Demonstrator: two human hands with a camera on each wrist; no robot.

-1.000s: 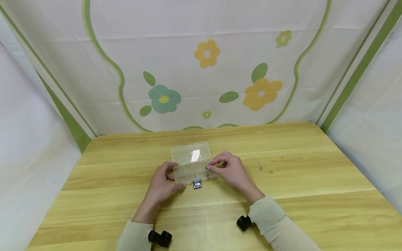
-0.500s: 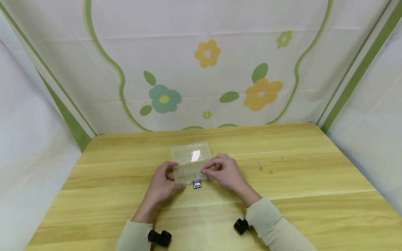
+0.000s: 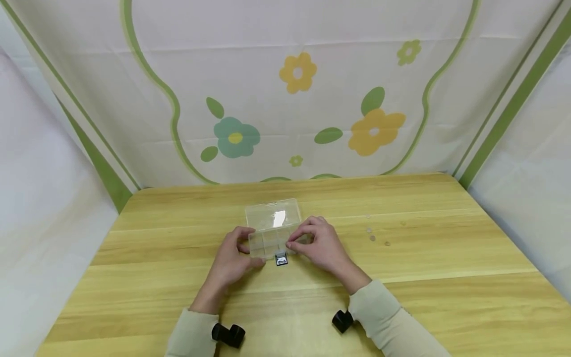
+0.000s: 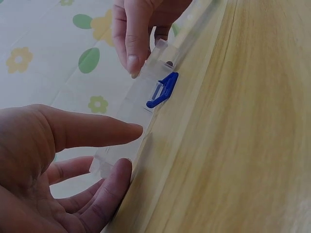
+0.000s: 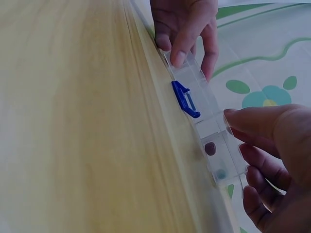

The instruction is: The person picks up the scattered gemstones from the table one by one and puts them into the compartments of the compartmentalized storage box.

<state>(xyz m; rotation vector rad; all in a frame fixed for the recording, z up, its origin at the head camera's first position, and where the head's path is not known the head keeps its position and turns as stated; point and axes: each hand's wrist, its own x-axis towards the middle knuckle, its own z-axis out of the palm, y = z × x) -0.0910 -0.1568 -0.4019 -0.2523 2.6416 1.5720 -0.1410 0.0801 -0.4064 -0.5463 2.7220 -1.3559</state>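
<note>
A clear plastic compartment box lies on the wooden table, its transparent lid folded back. My left hand holds the box's left end, thumb at the near edge and fingers behind. Over the right half, my right hand has thumb and index finger pinched together. A tiny brownish edge shows at these fingertips in the left wrist view, its kind hidden. A blue latch hangs at the box's front. Through the clear wall, a dark red bead-like piece and a teal one show in the right-end compartments.
Several small round pieces are scattered on the table to the right of my right hand. A white cloth with printed flowers stands behind the table's back edge. Black camera mounts sit at both wrists.
My right hand has shifted a little left and nearer over the box, then stayed almost in place. My left hand keeps its hold. The head view has tilted slightly.
</note>
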